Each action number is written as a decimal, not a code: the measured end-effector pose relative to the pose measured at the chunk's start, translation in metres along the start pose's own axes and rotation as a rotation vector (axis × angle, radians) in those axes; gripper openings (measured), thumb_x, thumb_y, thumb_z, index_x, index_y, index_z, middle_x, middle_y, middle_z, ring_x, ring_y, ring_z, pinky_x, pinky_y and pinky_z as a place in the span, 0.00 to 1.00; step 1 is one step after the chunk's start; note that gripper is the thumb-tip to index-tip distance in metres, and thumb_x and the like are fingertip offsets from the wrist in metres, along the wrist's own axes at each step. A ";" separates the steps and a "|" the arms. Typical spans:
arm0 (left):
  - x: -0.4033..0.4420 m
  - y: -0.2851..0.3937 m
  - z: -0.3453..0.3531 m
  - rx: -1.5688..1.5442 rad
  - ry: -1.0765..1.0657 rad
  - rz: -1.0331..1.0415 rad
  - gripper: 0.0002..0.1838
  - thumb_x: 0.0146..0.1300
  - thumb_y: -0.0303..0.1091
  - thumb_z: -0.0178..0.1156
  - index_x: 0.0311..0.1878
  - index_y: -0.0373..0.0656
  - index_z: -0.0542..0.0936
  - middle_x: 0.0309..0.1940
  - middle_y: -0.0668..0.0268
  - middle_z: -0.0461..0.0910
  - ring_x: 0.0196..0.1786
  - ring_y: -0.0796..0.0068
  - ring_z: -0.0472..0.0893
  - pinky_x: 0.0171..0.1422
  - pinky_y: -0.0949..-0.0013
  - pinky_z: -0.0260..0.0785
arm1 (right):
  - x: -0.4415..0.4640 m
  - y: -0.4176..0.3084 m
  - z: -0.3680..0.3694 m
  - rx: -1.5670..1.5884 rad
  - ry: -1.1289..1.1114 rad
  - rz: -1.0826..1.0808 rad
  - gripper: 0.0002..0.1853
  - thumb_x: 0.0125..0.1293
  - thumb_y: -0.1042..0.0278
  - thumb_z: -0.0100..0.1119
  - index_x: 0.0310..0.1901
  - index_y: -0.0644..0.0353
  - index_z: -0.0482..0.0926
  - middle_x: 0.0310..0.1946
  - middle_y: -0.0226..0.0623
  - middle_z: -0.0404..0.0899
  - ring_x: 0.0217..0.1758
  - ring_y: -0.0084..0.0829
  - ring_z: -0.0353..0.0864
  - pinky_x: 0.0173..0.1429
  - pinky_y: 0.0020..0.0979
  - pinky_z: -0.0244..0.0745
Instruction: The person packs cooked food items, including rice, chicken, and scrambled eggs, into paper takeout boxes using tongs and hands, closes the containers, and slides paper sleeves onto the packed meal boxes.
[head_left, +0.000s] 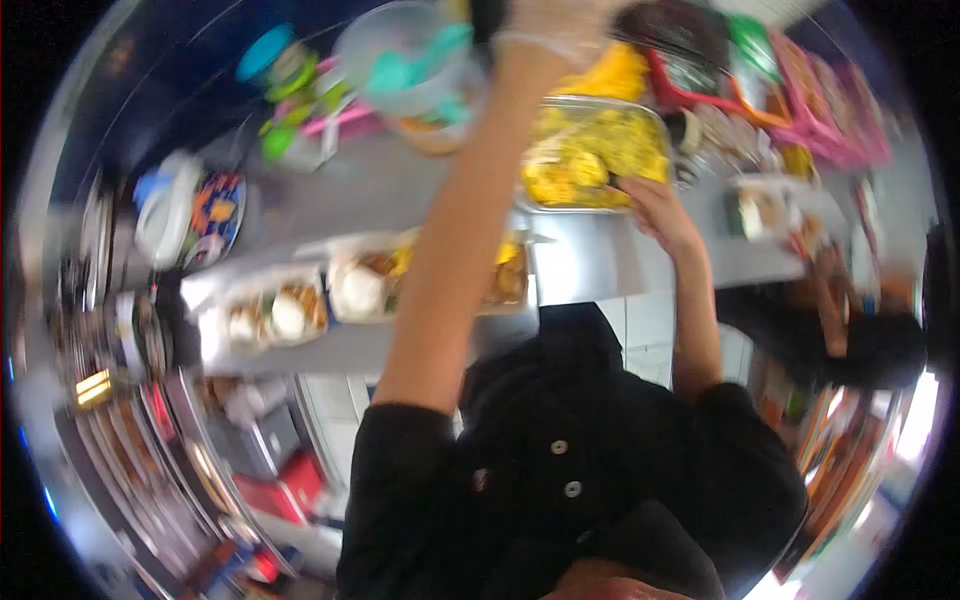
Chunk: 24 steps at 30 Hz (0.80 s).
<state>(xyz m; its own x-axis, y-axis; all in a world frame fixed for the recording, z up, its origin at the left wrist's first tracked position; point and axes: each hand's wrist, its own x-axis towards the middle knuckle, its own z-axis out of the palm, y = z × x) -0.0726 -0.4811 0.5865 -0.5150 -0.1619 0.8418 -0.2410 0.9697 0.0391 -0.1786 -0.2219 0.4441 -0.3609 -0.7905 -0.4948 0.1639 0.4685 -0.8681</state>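
My left arm stretches forward across the counter. My left hand (pixel 562 22), in a clear glove, is at the top edge of the view near a yellow heap (pixel 612 75); its fingers are blurred and cut off. My right hand (pixel 655 208), closed, is at the near right edge of a metal tray (pixel 540 208) of yellow food. A small dark piece shows at its fingertips; I cannot tell what it is. Below my left forearm stand open white boxes with white mounds and brown food: one box (pixel 278 318) at the left, another (pixel 360 290) partly hidden by the arm.
Behind the arm stands a clear tub (pixel 385 50) with turquoise utensils. Pink baskets (pixel 815 110) line the back right. At the left are a patterned plate (pixel 218 210) and a white bowl (pixel 165 225). On the right, another person's hand (pixel 828 290) is near a small box (pixel 760 212).
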 end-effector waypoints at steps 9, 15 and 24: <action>-0.009 0.013 0.007 0.105 -0.329 -0.194 0.30 0.62 0.52 0.66 0.68 0.87 0.73 0.78 0.72 0.62 0.82 0.58 0.52 0.76 0.26 0.41 | -0.066 -0.035 0.109 -0.007 -0.426 0.164 0.13 0.77 0.60 0.56 0.49 0.62 0.80 0.18 0.17 0.58 0.16 0.12 0.56 0.16 0.20 0.49; -0.011 0.008 0.010 0.054 -0.317 -0.225 0.29 0.63 0.50 0.65 0.68 0.87 0.74 0.78 0.70 0.62 0.83 0.56 0.50 0.77 0.22 0.37 | -0.015 -0.011 0.300 -0.047 -1.044 0.079 0.12 0.75 0.61 0.60 0.52 0.58 0.82 0.32 0.32 0.83 0.38 0.26 0.81 0.40 0.35 0.75; -0.018 0.012 0.002 -0.012 -0.349 -0.263 0.26 0.64 0.49 0.65 0.65 0.87 0.76 0.78 0.70 0.62 0.83 0.54 0.50 0.77 0.21 0.37 | 0.014 0.043 0.475 -1.226 -0.474 -1.264 0.34 0.58 0.69 0.66 0.68 0.63 0.69 0.48 0.45 0.74 0.51 0.47 0.80 0.51 0.43 0.82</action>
<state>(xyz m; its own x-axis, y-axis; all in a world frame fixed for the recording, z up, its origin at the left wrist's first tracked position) -0.0678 -0.4667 0.5711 -0.6850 -0.4538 0.5699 -0.3925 0.8889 0.2360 0.2595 -0.4004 0.3812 0.5784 -0.7898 0.2044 -0.7387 -0.6133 -0.2795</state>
